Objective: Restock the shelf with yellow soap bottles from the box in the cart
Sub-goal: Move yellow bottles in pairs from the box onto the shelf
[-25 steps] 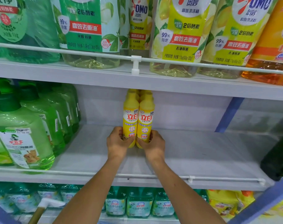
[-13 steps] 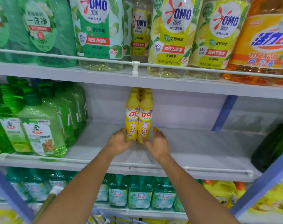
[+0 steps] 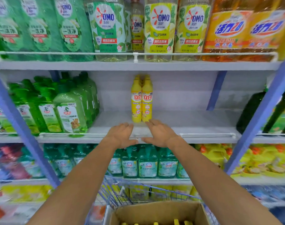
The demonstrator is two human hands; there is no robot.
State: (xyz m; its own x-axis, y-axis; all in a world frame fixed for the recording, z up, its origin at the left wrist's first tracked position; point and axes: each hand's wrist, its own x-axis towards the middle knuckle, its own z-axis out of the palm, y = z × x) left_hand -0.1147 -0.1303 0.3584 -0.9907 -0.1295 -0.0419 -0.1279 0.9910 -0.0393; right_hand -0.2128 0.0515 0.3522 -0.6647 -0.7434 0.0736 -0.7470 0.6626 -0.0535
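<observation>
Hovering the left hand and the right hand side by side, both spread wide and gripping nothing, with the fingertips just short of the yellow soap bottles and above the white rail. Seeing those bottles standing upright in a tight, two-wide column at twelve o'clock from the hands, on the middle shelf, with more caps showing behind the front pair. Judging this placement as done and a fresh trip as coming due. Finding the supply at six o'clock: the box sitting in the cart, with yellow caps peeking out at the bottom edge of the view.

Doing the step in hand well:
- Lifting both hands clear over the rail rather than dragging across it.
- Avoiding any brush against the front pair, guarding against tipping such tall, narrow shapes.
- Reaching down and gripping one bottle per hand around the body.
- Setting the next pair at three o'clock of the standing column, onto the bare shelf there.
- Staying well apart from the green bottles at nine o'clock, and facing the labels outward.
</observation>
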